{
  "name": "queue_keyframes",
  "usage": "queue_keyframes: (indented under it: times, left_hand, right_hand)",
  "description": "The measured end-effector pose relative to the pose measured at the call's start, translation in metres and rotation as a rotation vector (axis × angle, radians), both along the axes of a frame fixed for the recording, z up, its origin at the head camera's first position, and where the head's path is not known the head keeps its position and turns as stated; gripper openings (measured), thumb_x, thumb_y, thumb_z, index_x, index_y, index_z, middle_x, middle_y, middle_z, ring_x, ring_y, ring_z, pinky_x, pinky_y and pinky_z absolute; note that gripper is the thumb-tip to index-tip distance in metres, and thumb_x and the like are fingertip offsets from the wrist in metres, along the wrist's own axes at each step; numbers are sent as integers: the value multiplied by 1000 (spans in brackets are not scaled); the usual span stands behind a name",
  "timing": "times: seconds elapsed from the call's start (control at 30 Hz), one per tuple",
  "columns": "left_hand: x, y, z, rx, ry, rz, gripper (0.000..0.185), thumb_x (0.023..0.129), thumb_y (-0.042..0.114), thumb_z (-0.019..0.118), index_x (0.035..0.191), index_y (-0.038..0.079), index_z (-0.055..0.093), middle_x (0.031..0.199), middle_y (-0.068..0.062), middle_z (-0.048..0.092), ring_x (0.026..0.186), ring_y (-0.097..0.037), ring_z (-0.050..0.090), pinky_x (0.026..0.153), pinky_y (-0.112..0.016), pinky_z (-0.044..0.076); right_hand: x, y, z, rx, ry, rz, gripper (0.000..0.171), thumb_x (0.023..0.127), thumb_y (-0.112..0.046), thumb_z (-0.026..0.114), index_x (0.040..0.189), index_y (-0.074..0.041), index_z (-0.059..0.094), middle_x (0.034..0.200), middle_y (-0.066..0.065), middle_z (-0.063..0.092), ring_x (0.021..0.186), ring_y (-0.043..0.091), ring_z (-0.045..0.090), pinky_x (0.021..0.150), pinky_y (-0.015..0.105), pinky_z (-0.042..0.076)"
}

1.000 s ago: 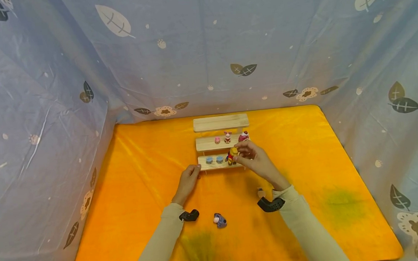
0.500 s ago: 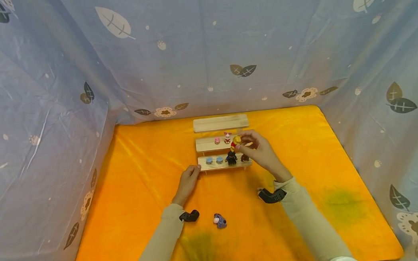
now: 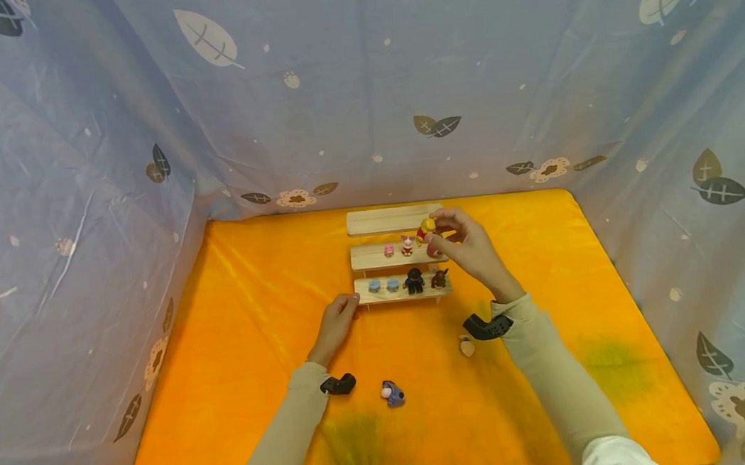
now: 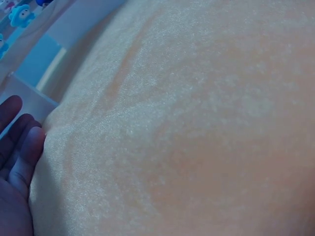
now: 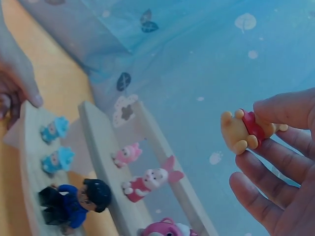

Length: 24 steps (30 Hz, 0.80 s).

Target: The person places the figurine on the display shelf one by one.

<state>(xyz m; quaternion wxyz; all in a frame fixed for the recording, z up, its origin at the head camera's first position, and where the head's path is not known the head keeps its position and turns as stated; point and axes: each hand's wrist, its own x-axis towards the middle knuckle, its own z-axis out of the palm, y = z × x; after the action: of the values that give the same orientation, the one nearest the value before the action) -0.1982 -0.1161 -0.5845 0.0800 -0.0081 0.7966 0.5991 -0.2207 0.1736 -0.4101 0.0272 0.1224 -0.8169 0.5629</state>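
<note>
My right hand [image 3: 472, 249] pinches a yellow bear figurine [image 5: 241, 132] in a red shirt between thumb and fingers, raised near the right end of the top tier. At the left end of the three-tier wooden display stand [image 3: 376, 294], my left hand [image 3: 335, 329] grips the bottom tier's edge, thumb on top. That tier bears two blue figurines [image 5: 55, 129], a black-haired toy figure [image 5: 74, 204] and a brown eared figurine [image 3: 439, 278]. On the middle tier are a small pink figurine [image 5: 127, 155], a piglet figurine [image 5: 150, 182] and a magenta bear figurine [image 5: 165, 228], partly hidden in the head view.
A blue-grey donkey figurine [image 3: 392, 393] lies on the orange cloth [image 3: 254, 289] in front of the stand. Near my right wrist lies a beige figurine [image 3: 466, 346]. Leaf-patterned curtains [image 3: 363, 84] enclose the back and sides.
My right hand has lifted the yellow bear from in front of the bottom tier up towards the top tier, uncovering the black-haired and brown figures. The left hand has stayed in place.
</note>
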Motion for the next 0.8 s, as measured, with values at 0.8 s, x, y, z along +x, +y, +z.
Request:
queue_keyframes:
  times: [0.8]
  left_hand:
    - [-2, 0, -3, 4, 11, 0, 46, 104, 49, 53, 93, 6, 63, 85, -8, 60, 79, -19, 53, 77, -33, 40]
  right_hand:
    - [-31, -1, 37, 77, 125, -55, 42, 100, -23, 66, 139, -12, 54, 124, 13, 67, 107, 15, 60, 90, 30, 46]
